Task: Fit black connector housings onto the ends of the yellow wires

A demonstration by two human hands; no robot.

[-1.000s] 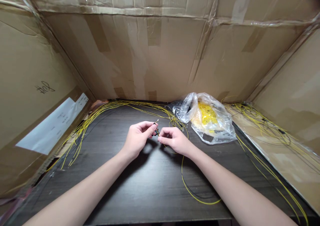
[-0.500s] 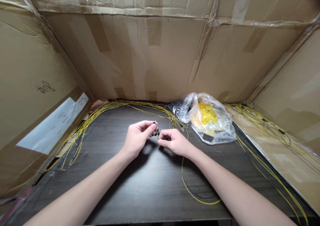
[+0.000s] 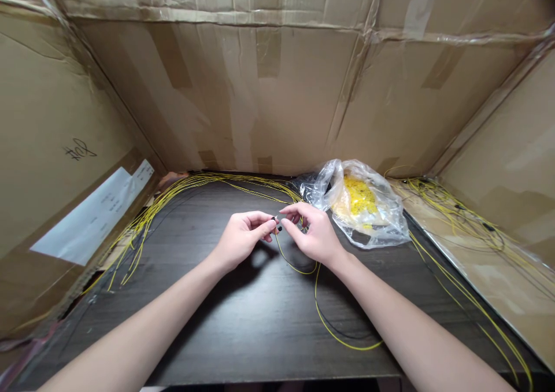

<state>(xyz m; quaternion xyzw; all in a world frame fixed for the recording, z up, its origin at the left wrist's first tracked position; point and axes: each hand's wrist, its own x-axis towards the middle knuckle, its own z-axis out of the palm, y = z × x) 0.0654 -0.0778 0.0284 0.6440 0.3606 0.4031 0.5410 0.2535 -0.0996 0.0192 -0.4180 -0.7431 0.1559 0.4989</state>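
Note:
My left hand [image 3: 241, 239] pinches a small black connector [image 3: 280, 228] between thumb and fingers, which cover most of it. From the pinch a thin yellow wire [image 3: 289, 266] curves down and to the right, passing under my right wrist. My right hand [image 3: 315, 237] is just right of the connector, its thumb and index finger parted, with nothing seen between them. A loop of yellow and black wire [image 3: 333, 339] lies on the table near my right forearm.
On the dark table [image 3: 208, 334], a bundle of yellow wires [image 3: 173, 189] arcs along the back left. A clear plastic bag [image 3: 381, 230] with small yellow pieces [image 3: 359, 195] is at back right. More wires [image 3: 459, 213] lie on cardboard at right. Cardboard walls [image 3: 243, 108] surround the table.
My right hand has let go of the wire by the connector and its fingers have opened, lifting slightly away. The left hand has shifted a little to the right, and the yellow wire now hangs in view.

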